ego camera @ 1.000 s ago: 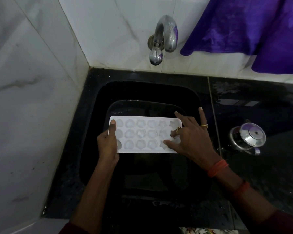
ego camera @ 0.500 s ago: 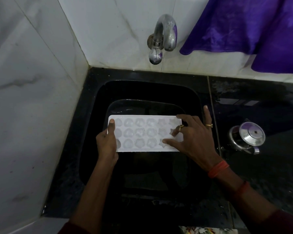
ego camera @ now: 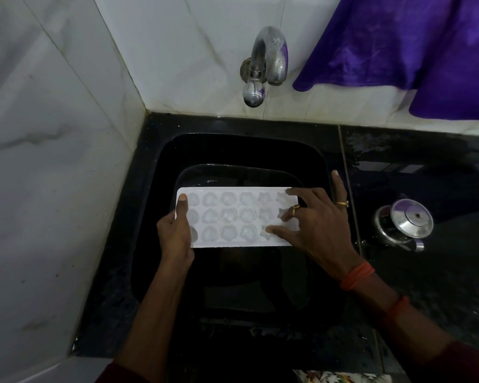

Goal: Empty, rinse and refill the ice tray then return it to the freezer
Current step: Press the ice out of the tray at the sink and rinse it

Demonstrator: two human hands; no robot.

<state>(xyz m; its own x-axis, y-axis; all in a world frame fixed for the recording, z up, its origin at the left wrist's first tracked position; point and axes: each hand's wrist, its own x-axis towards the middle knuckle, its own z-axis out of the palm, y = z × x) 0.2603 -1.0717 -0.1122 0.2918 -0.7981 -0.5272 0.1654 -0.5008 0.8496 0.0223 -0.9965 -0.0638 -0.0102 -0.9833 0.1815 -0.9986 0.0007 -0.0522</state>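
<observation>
A white ice tray (ego camera: 233, 217) with star and flower shaped cells is held level over the black sink (ego camera: 233, 139). The cells hold pale ice. My left hand (ego camera: 174, 233) grips the tray's left end, thumb on top and fingers underneath. My right hand (ego camera: 315, 225) lies spread over the right end. Its index tip is at the far edge, its thumb on the near row, and a ringed finger bends onto the middle row. The metal tap (ego camera: 266, 64) on the wall above is not running.
A dark tub (ego camera: 233, 172) sits inside the sink under the tray. A steel pot with a lid (ego camera: 404, 222) stands on the wet black counter (ego camera: 426, 175) to the right. A purple cloth (ego camera: 398, 45) hangs at upper right. White marble walls close the left and back.
My right hand's fingers have shifted on the tray's right end, the index finger moving to the far edge. The tray and left hand have barely moved.
</observation>
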